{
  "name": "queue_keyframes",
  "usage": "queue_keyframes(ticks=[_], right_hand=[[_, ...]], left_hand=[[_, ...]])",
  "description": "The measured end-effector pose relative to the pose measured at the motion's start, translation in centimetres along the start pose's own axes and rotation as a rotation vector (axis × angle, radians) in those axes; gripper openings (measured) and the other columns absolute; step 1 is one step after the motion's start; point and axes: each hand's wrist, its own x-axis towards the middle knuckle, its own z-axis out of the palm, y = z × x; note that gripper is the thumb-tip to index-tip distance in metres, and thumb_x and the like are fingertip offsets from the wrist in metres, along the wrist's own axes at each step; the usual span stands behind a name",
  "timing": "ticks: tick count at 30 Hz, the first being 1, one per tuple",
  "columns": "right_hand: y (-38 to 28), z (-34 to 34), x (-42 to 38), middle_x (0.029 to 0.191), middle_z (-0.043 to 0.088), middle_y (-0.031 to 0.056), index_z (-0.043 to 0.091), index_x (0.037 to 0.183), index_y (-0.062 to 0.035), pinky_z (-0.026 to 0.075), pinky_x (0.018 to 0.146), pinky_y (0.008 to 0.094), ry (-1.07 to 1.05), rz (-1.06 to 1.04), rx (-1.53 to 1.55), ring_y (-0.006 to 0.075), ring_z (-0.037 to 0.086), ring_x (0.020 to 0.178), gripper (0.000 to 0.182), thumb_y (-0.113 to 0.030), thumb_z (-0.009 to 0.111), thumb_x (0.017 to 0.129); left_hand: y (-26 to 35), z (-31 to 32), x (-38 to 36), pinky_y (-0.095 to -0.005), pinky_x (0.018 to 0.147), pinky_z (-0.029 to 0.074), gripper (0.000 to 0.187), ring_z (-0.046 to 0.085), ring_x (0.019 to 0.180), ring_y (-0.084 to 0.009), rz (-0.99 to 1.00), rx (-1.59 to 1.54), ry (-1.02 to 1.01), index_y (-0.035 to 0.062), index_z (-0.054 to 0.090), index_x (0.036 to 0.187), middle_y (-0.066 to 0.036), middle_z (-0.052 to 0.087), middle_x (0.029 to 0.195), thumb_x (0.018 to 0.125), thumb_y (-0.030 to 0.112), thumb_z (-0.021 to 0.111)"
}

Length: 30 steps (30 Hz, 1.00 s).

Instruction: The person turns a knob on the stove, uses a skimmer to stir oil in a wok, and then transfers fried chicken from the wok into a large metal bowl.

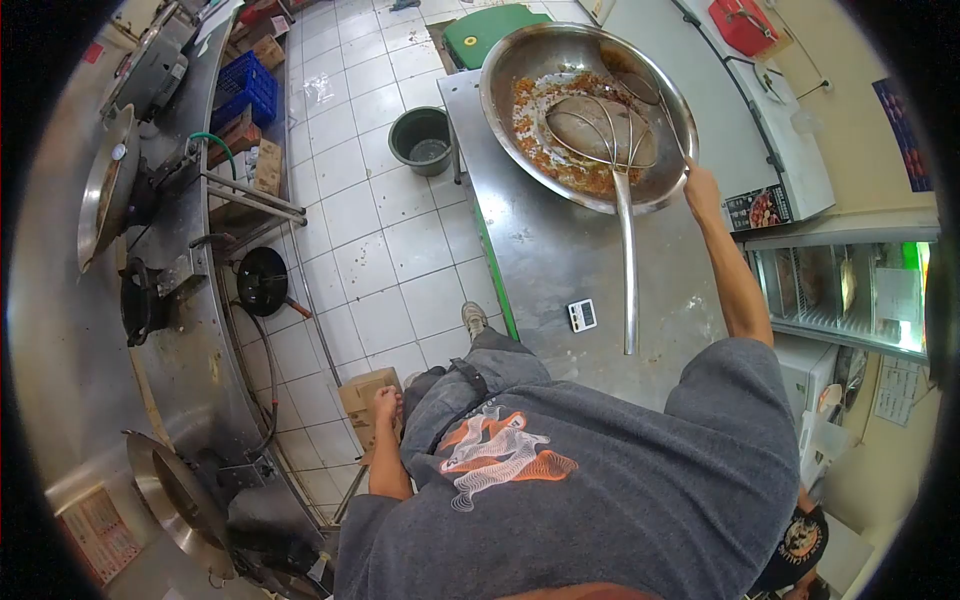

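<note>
A wide steel bowl (pixel 665 190) sits on the steel table at the upper right, with orange-brown crumbs (pixel 590 183) scattered inside. My right hand (pixel 702 188) is closed at its right rim, around the thin handle of a ladle (pixel 637 88) that lies in the bowl. Whether the fingers also touch the rim cannot be told. A large wire strainer (pixel 600 130) rests in the bowl too, its long handle (pixel 628 270) reaching out over the table towards me. My left hand (pixel 388 402) hangs low by my side above a cardboard box, fingers curled, nothing visible in them.
On the steel table (pixel 540 250) lies a small white digital device (pixel 582 315). A dark bucket (pixel 420 141) stands on the tiled floor. Along the left run a counter with woks (pixel 180 495), burners and a blue crate (pixel 245 88). Another person (pixel 800 545) is at the lower right.
</note>
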Motion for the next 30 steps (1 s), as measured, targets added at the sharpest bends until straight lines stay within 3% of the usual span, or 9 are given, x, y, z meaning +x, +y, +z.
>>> queue_keyframes(ticks=[4,7,10,13,22,26,30], right_hand=[[1.0,1.0,0.4,0.087,0.062,0.0234,0.058,0.112,-0.0089,0.046,0.072,0.0492,-0.017,-0.039,-0.049,0.0411,0.060,0.085,0.030,-0.014,0.039,0.090],[0.6,0.8,0.2,0.086,0.063,0.0242,0.057,0.119,-0.0092,0.046,0.070,0.0487,0.019,-0.028,-0.013,0.0413,0.060,0.082,0.033,-0.012,0.052,0.086],[0.6,1.0,-0.1,0.084,0.063,0.0236,0.057,0.118,-0.0086,0.046,0.071,0.0482,0.035,0.007,0.031,0.0416,0.060,0.081,0.033,-0.011,0.053,0.085],[2.2,1.5,0.7,0.083,0.062,0.0234,0.057,0.118,-0.0079,0.046,0.070,0.0486,0.019,-0.101,-0.032,0.0421,0.060,0.081,0.032,-0.011,0.052,0.086],[2.1,1.8,0.2,0.086,0.062,0.0241,0.057,0.116,-0.0073,0.046,0.071,0.0494,0.078,-0.085,0.036,0.0426,0.059,0.082,0.032,-0.013,0.054,0.085],[1.1,1.0,-0.3,0.096,0.063,0.0216,0.058,0.115,-0.0057,0.046,0.078,0.0465,0.017,-0.036,0.036,0.0384,0.059,0.091,0.036,-0.004,0.047,0.081],[1.2,0.9,0.3,0.095,0.063,0.0217,0.058,0.116,-0.0066,0.047,0.078,0.0461,-0.008,-0.012,-0.003,0.0384,0.060,0.091,0.036,-0.004,0.046,0.082]], left_hand=[[-0.1,0.1,-0.5,-0.0284,0.047,0.045,0.024,0.055,0.061,-0.0143,-0.006,0.016,0.004,0.0071,0.053,0.103,-0.005,0.059,0.077,0.090,0.027,0.053],[-0.7,-0.1,0.1,-0.0276,0.047,0.045,0.023,0.055,0.060,-0.0140,-0.001,0.000,0.013,0.0071,0.053,0.101,-0.005,0.059,0.076,0.091,0.027,0.053],[-2.5,-0.2,1.2,-0.0271,0.045,0.044,0.022,0.054,0.059,-0.0134,0.031,-0.026,-0.004,0.0072,0.053,0.100,-0.005,0.058,0.075,0.091,0.027,0.053],[-2.1,-0.3,0.5,-0.0264,0.044,0.043,0.021,0.053,0.057,-0.0130,0.002,-0.032,-0.001,0.0074,0.052,0.099,-0.005,0.058,0.074,0.091,0.027,0.053],[-1.0,0.0,-0.6,-0.0275,0.049,0.045,0.022,0.056,0.059,-0.0132,-0.021,-0.043,0.011,0.0081,0.055,0.101,-0.004,0.060,0.077,0.090,0.027,0.054],[-2.3,-0.2,0.7,-0.0277,0.049,0.045,0.022,0.056,0.059,-0.0132,0.015,-0.024,0.000,0.0076,0.055,0.101,-0.005,0.061,0.078,0.090,0.027,0.054],[-1.2,0.1,-0.2,-0.0272,0.041,0.042,0.020,0.053,0.055,-0.0129,0.007,-0.020,0.015,0.0069,0.052,0.099,-0.005,0.058,0.072,0.091,0.025,0.053]])
